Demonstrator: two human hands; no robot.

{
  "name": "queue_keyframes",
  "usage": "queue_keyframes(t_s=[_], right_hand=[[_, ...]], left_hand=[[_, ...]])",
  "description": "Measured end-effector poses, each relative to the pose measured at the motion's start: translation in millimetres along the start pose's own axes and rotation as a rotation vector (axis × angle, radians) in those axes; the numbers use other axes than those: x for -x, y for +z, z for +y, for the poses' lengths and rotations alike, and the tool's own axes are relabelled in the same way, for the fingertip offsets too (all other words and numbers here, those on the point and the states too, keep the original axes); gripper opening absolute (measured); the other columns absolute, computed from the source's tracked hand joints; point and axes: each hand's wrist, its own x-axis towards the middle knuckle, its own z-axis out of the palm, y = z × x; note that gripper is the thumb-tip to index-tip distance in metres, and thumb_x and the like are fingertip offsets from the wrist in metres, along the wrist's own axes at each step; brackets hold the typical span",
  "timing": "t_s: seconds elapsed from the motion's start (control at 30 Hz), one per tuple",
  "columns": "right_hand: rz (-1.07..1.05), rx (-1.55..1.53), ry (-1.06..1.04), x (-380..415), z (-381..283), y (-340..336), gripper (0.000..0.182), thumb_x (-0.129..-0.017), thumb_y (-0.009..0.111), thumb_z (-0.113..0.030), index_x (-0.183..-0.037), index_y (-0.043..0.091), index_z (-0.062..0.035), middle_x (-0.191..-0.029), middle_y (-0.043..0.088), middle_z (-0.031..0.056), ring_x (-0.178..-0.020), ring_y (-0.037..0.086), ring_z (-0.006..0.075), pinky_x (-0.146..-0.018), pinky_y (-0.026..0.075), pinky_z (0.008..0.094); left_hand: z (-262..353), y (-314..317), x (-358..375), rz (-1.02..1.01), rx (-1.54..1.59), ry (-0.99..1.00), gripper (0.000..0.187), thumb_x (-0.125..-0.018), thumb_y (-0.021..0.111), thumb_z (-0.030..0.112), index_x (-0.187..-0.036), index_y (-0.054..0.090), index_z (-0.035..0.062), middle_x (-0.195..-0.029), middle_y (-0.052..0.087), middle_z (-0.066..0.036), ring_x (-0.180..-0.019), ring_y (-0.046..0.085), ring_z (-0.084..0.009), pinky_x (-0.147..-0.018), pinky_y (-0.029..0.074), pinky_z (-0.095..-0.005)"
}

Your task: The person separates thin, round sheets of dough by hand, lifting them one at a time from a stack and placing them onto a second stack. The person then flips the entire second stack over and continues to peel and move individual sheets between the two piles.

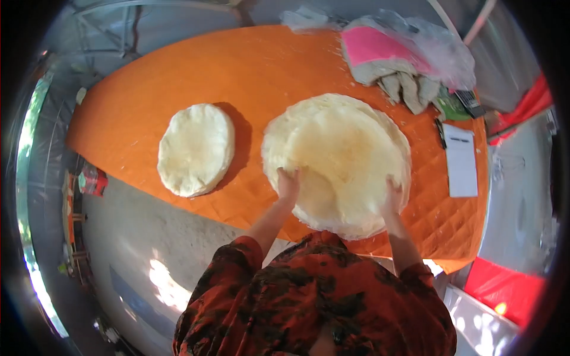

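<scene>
Orange-covered counter (pixel 225 71), two round pale stacks on it. Large stack (pixel 341 157) directly in front of person; left hand (pixel 288 185) on its left near edge, right hand (pixel 392 199) on its right near edge. Smaller stack (pixel 196 149) sits apart, off to the left. Far right corner: pink cloth (pixel 380 46), clear plastic (pixel 454 59), dark keypad device (pixel 470 103). White notepad (pixel 462 166) at right edge, black pen (pixel 440 133) beside it. Sleeves red-and-black patterned. Grey floor (pixel 133 219) lower left.
</scene>
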Motion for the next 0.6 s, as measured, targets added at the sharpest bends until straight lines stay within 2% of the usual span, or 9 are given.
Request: queue_keyframes(t_s=[0.03, 0.1, 0.13, 0.2, 0.23, 0.33, 0.43, 0.53, 0.6], right_hand=[[-0.002, 0.115, 0.003, -0.9, 4.5, 1.1, 0.059, -0.083, 0.07, -0.025, -0.131, 0.048, -0.0005, -0.129, 0.052, 0.0101, -0.115, 0.049, 0.0227, -0.096, 0.042, 0.0351], [-0.254, -0.323, 0.101, -17.8, 30.7, -0.8, 0.053, -0.084, 0.067, -0.015, -0.131, 0.048, 0.0003, -0.128, 0.053, 0.0097, -0.115, 0.049, 0.0219, -0.097, 0.041, 0.0344], [-0.238, -0.345, -0.04, 0.6, 6.2, 7.8, 0.05, -0.084, 0.064, -0.009, -0.13, 0.049, 0.0013, -0.126, 0.054, 0.0102, -0.116, 0.049, 0.0219, -0.097, 0.041, 0.035], [-0.226, -0.292, -0.241, 23.0, -34.2, 7.9, 0.048, -0.084, 0.059, 0.0, -0.13, 0.048, 0.0032, -0.125, 0.056, 0.0113, -0.116, 0.05, 0.022, -0.097, 0.042, 0.0353], [-0.232, -0.22, -0.301, 20.1, -39.2, 5.5, 0.049, -0.083, 0.056, 0.003, -0.131, 0.047, 0.0041, -0.125, 0.056, 0.0118, -0.115, 0.051, 0.0221, -0.096, 0.042, 0.035], [-0.279, -0.073, -0.166, 36.6, -71.8, 8.1, 0.052, -0.083, 0.059, 0.002, -0.133, 0.043, 0.0043, -0.128, 0.053, 0.013, -0.112, 0.053, 0.0218, -0.095, 0.043, 0.0328], [-0.303, -0.064, -0.298, 81.1, -108.5, 46.5, 0.049, -0.085, 0.059, 0.0, -0.132, 0.045, 0.0045, -0.126, 0.054, 0.0127, -0.109, 0.054, 0.0214, -0.094, 0.044, 0.032], [-0.384, -0.229, -0.308, 152.3, -157.0, 139.4, 0.046, -0.085, 0.059, 0.0, -0.13, 0.047, 0.0052, -0.122, 0.057, 0.0128, -0.107, 0.056, 0.0219, -0.094, 0.044, 0.0328], [-0.478, -0.197, -0.281, 174.8, -172.3, 211.6, 0.047, -0.085, 0.059, -0.001, -0.13, 0.047, 0.0055, -0.122, 0.057, 0.013, -0.108, 0.056, 0.0216, -0.094, 0.044, 0.0328]], left_hand=[[-13.2, 0.9, -6.9, -0.002, 0.018, -0.029, 0.049, -0.088, 0.06, 0.035, -0.115, 0.044, -0.0029, -0.104, 0.058, -0.026, -0.096, 0.058, -0.0388, -0.085, 0.046, -0.0446], [-36.6, 1.6, -24.6, -0.038, 0.064, -0.114, 0.046, -0.088, 0.061, 0.03, -0.114, 0.045, -0.0039, -0.1, 0.06, -0.023, -0.096, 0.058, -0.0366, -0.085, 0.046, -0.045], [-19.3, -15.3, -24.0, -0.183, 0.402, -0.266, 0.049, -0.086, 0.064, 0.023, -0.12, 0.042, -0.0048, -0.098, 0.06, -0.018, -0.09, 0.06, -0.0295, -0.08, 0.049, -0.0393], [30.0, -43.4, -5.7, -0.321, 0.651, -0.337, 0.048, -0.084, 0.066, 0.012, -0.123, 0.043, -0.0041, -0.093, 0.061, -0.01, -0.083, 0.061, -0.0196, -0.072, 0.051, -0.0318], [39.7, -49.6, -0.8, -0.303, 0.551, -0.274, 0.042, -0.083, 0.066, 0.008, -0.119, 0.047, -0.0026, -0.09, 0.061, -0.008, -0.081, 0.061, -0.017, -0.069, 0.051, -0.0299], [28.9, -58.9, -10.6, -0.314, 0.599, -0.07, 0.032, -0.084, 0.064, 0.006, -0.113, 0.053, -0.0003, -0.09, 0.062, -0.006, -0.08, 0.061, -0.0153, -0.067, 0.051, -0.03], [34.8, -122.8, -18.1, -0.342, 0.929, -0.101, 0.027, -0.085, 0.064, 0.005, -0.11, 0.056, 0.001, -0.091, 0.063, -0.006, -0.078, 0.061, -0.0141, -0.067, 0.052, -0.03], [35.7, -228.4, -45.4, -0.25, 0.898, -0.009, 0.026, -0.085, 0.063, 0.005, -0.111, 0.057, 0.0024, -0.09, 0.064, -0.005, -0.074, 0.061, -0.0135, -0.065, 0.052, -0.0297], [23.9, -293.3, -75.8, -0.073, 0.853, 0.033, 0.025, -0.086, 0.063, 0.007, -0.11, 0.057, 0.003, -0.088, 0.065, -0.004, -0.071, 0.061, -0.0139, -0.063, 0.052, -0.0291]])
